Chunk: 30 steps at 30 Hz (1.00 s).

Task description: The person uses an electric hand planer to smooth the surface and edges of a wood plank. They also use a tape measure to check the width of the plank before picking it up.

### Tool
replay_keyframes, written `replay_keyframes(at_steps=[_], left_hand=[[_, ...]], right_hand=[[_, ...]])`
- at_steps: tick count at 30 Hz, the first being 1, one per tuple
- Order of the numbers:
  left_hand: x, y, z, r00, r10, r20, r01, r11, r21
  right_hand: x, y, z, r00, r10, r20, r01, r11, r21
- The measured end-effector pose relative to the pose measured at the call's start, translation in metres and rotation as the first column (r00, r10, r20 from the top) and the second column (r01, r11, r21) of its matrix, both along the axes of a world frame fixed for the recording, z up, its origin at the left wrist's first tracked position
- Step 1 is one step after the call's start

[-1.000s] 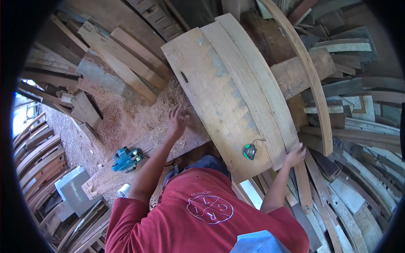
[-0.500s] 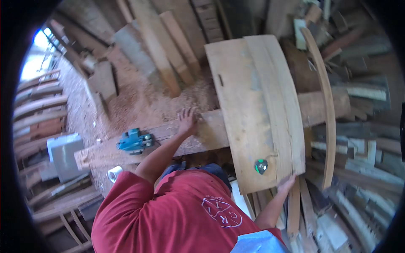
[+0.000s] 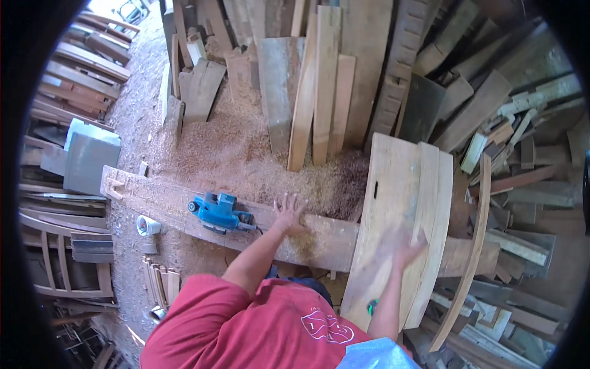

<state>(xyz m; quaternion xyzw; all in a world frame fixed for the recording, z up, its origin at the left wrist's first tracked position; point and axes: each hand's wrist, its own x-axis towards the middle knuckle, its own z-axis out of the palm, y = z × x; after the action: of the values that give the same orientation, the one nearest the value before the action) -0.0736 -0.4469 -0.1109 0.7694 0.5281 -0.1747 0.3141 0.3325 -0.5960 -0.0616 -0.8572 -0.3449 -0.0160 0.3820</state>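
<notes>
My left hand [image 3: 289, 214] lies with fingers spread on the long wooden bench plank [image 3: 326, 237]. To its left, a blue electric planer [image 3: 218, 213] rests on the same plank. A wide, pale wooden panel [image 3: 381, 203] made of joined boards lies across the plank's right part; a small dark slot shows near its left edge. Over the middle of this panel is my right hand [image 3: 408, 249], somewhat blurred, fingers stretched out and holding nothing visible. A green-and-black tape measure [image 3: 372, 306] sits on the panel, partly hidden by my right forearm.
A long, thin curved wooden strip [image 3: 470, 264] stands out right of the panel. Boards [image 3: 326, 86] lean behind a heap of sawdust [image 3: 246, 157]. At left are a grey box [image 3: 92, 160], a white cup-like container [image 3: 147, 226] and stacked timber. Wood offcuts crowd the right.
My right hand has moved from the panel's near right edge to above its middle. My left hand stays on the plank, fingers now wider apart. The whole view has shifted.
</notes>
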Motion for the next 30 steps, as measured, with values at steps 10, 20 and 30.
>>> replay_keyframes(at_steps=[10, 20, 30], left_hand=[[0.008, -0.006, -0.002, 0.992, 0.125, 0.026, -0.126, 0.992, 0.032], [0.002, -0.02, -0.014, 0.98, 0.18, 0.085, -0.188, 0.978, 0.088], [0.01, -0.013, 0.003, 0.985, 0.145, 0.097, -0.148, 0.989, 0.017]], right_hand=[[-0.184, 0.564, 0.095, 0.657, 0.639, 0.401, -0.654, 0.747, -0.12], [-0.18, 0.701, 0.195, 0.558, 0.591, 0.582, -0.392, 0.806, -0.443], [-0.199, 0.762, 0.166, 0.278, 0.672, 0.687, -0.477, 0.717, -0.508]])
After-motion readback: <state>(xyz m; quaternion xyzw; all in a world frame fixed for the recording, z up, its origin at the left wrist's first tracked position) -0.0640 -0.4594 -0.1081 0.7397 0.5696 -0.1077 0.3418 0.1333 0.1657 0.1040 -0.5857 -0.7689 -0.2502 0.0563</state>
